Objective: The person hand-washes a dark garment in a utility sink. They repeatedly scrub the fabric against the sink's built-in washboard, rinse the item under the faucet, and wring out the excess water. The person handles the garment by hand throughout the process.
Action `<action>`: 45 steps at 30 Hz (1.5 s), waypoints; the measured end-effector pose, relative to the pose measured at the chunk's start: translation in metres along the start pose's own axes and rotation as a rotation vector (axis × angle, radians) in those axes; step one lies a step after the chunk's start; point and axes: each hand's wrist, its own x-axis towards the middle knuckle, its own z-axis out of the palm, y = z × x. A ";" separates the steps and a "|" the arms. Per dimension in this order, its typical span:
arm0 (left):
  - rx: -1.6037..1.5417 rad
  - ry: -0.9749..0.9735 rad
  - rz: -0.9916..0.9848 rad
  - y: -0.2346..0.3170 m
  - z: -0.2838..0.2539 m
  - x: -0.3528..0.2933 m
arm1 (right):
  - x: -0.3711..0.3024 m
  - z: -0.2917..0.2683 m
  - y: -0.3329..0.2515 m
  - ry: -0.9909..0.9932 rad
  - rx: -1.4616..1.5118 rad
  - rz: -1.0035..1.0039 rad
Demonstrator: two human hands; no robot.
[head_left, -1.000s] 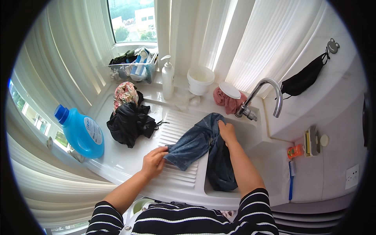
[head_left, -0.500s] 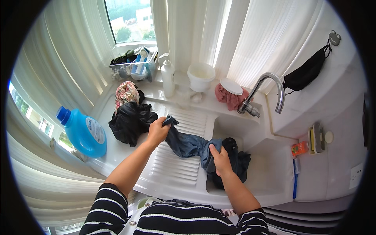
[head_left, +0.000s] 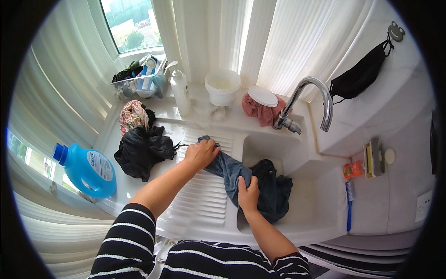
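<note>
Sink (head_left: 313, 200): one, white, with one basin on the right and one ribbed slope (head_left: 197, 200) on the left.
Blue garment (head_left: 227, 169): one, stretched between two hands from the slope to the basin's left edge; dark cloth (head_left: 276, 195) adjoins it in the basin, and I cannot tell whether both are one piece.
Black cloth (head_left: 143, 151): one heap, left of the slope, touching one floral cloth (head_left: 133, 115) on its far side.
Blue bottle (head_left: 90, 171): one, upright, left.
Faucet (head_left: 310, 81): one, chrome, far side of the basin.
Clear box (head_left: 125, 89): one, filled, far left.
Mask (head_left: 357, 80): one, black, hanging right from one grey hook (head_left: 396, 31).
Hands: two; the left hand (head_left: 202, 153) grips the garment's far end, the right hand (head_left: 249, 193) closes around it nearer the basin.
White tub (head_left: 222, 96): one, far side, right of one pump bottle (head_left: 180, 94).
Pink cloth (head_left: 261, 114): one, right of the tub, under one white lid (head_left: 263, 96).
Brush (head_left: 349, 207): one, blue-handled, right of the basin.
Orange pack (head_left: 353, 170): one, just beyond the brush.
</note>
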 end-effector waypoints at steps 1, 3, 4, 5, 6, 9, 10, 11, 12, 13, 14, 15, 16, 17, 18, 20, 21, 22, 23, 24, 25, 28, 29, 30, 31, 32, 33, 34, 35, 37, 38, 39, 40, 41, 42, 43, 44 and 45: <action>-0.022 0.072 -0.095 0.006 0.006 0.005 | 0.000 0.005 0.001 -0.060 -0.057 0.029; -0.069 0.116 -0.180 0.024 0.011 -0.002 | -0.010 0.009 -0.008 -0.039 -0.293 -0.225; -0.101 0.030 -0.050 0.033 0.010 -0.021 | -0.012 0.008 -0.013 -0.057 -0.373 -0.309; -0.139 -0.056 0.072 0.040 0.007 -0.037 | -0.014 0.006 -0.015 -0.083 -0.459 -0.396; -0.112 -0.078 0.089 0.035 0.003 -0.044 | -0.015 0.001 -0.011 -0.167 -0.496 -0.386; 0.007 -0.113 -0.140 -0.008 -0.012 -0.035 | 0.014 -0.018 -0.004 -0.444 -0.384 -0.397; -0.025 -0.086 -0.160 -0.009 -0.012 -0.031 | 0.033 -0.024 -0.006 -0.389 -0.341 -0.253; -0.053 -0.054 -0.181 -0.009 -0.014 -0.030 | 0.053 -0.028 -0.009 -0.333 -0.294 -0.114; -0.307 0.002 -0.277 -0.007 -0.017 -0.030 | 0.074 -0.029 -0.001 -0.232 -0.072 0.030; -0.566 0.057 -0.370 -0.006 -0.018 -0.031 | 0.091 -0.029 -0.003 -0.132 0.148 0.174; -0.740 0.145 -0.534 -0.007 -0.019 -0.036 | 0.102 -0.031 -0.006 -0.122 0.237 0.149; -1.034 0.245 -0.659 -0.006 -0.026 -0.042 | 0.107 -0.035 -0.018 -0.110 0.324 0.131; -1.145 0.304 -0.695 -0.010 -0.026 -0.052 | 0.106 -0.036 -0.029 -0.178 0.275 0.135; -1.256 0.364 -0.730 -0.015 -0.027 -0.061 | 0.099 -0.036 -0.034 -0.228 0.178 -0.028; -1.140 0.373 -0.654 -0.015 -0.036 -0.070 | 0.090 -0.036 -0.037 -0.271 0.077 -0.190; -0.944 0.257 -0.496 -0.012 -0.059 -0.094 | 0.063 -0.032 -0.036 -0.445 -0.080 -0.481; -0.845 0.201 -0.420 -0.013 -0.062 -0.106 | 0.040 -0.029 -0.033 -0.578 -0.134 -0.603; -0.525 0.340 -0.079 -0.017 -0.055 -0.117 | 0.016 -0.023 -0.043 -0.641 -0.291 -0.686; -0.352 0.334 0.090 -0.010 -0.063 -0.116 | -0.004 -0.016 -0.051 -0.698 -0.455 -0.762; -0.196 0.317 0.143 -0.013 -0.054 -0.111 | -0.006 0.001 -0.031 -0.663 -0.569 -0.838; -0.035 0.298 0.193 -0.020 -0.040 -0.101 | 0.002 0.017 -0.025 -0.601 -0.696 -0.915; -0.089 0.375 0.057 -0.035 -0.007 -0.042 | 0.070 0.059 -0.007 -0.290 -0.593 -0.715; -0.137 0.376 0.017 -0.034 -0.004 -0.029 | 0.084 0.066 -0.008 -0.191 -0.562 -0.727; -0.179 0.291 -0.018 -0.030 -0.008 -0.027 | 0.083 0.070 -0.011 -0.166 -0.557 -0.794; -0.230 0.250 -0.007 -0.027 -0.006 -0.032 | 0.078 0.065 -0.013 -0.282 -0.463 -0.810; -0.321 0.174 0.067 -0.026 -0.010 -0.048 | 0.066 0.053 -0.015 -0.396 -0.368 -0.823; -0.412 0.133 0.184 -0.019 -0.030 -0.067 | 0.055 0.036 -0.017 -0.505 -0.279 -0.834; -0.419 0.152 0.302 -0.017 -0.042 -0.090 | 0.035 0.019 -0.021 -0.558 -0.239 -0.989; -0.431 0.128 0.361 -0.010 -0.052 -0.113 | 0.017 0.004 -0.019 -0.609 -0.201 -1.141; -0.295 0.086 0.504 -0.004 -0.044 -0.136 | -0.006 0.001 -0.012 -0.740 -0.292 -1.206; -0.198 0.086 0.390 -0.010 -0.031 -0.116 | 0.013 0.020 -0.009 -0.612 -0.299 -1.148; -0.102 0.075 0.273 -0.014 -0.019 -0.090 | 0.036 0.035 -0.015 -0.481 -0.357 -1.121; -0.152 0.192 0.128 -0.019 -0.005 -0.054 | 0.061 0.050 -0.020 -0.367 -0.437 -1.029; -0.204 0.311 -0.005 -0.018 0.006 -0.024 | 0.084 0.065 -0.016 -0.214 -0.441 -0.923; -0.163 0.349 -0.031 -0.018 0.006 -0.015 | 0.097 0.076 -0.025 -0.113 -0.440 -0.888; -0.123 0.388 -0.057 -0.017 0.005 -0.009 | 0.094 0.077 -0.030 -0.154 -0.362 -0.790; -0.083 0.426 -0.082 -0.017 0.003 -0.007 | 0.087 0.074 -0.035 -0.194 -0.284 -0.691; -0.170 0.384 -0.036 -0.014 -0.006 -0.017 | 0.080 0.068 -0.037 -0.230 -0.211 -0.584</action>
